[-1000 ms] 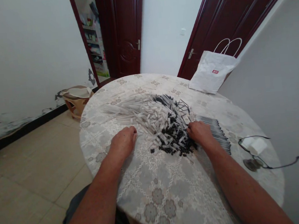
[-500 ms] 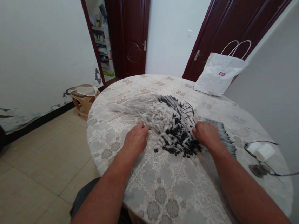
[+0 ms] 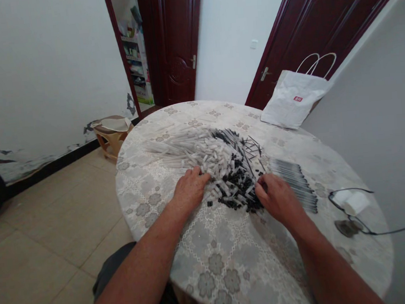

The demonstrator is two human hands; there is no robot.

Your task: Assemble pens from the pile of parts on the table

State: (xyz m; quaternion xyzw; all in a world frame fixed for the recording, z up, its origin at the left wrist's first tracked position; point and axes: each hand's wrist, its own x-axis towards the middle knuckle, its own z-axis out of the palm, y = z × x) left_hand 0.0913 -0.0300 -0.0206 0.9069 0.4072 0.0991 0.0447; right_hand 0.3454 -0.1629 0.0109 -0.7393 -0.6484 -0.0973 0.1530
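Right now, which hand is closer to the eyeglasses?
Right. Your right hand is at the right edge of the pile, left of the eyeglasses; your left hand is farther, at the pile's near left edge.

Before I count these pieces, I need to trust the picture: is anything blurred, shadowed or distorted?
Head view: soft light, no strong glare; the small black and white pieces blur together; a dim shadow falls on the tablecloth beside the right forearm; the right-hand door leans, probably from camera tilt or a wide lens.
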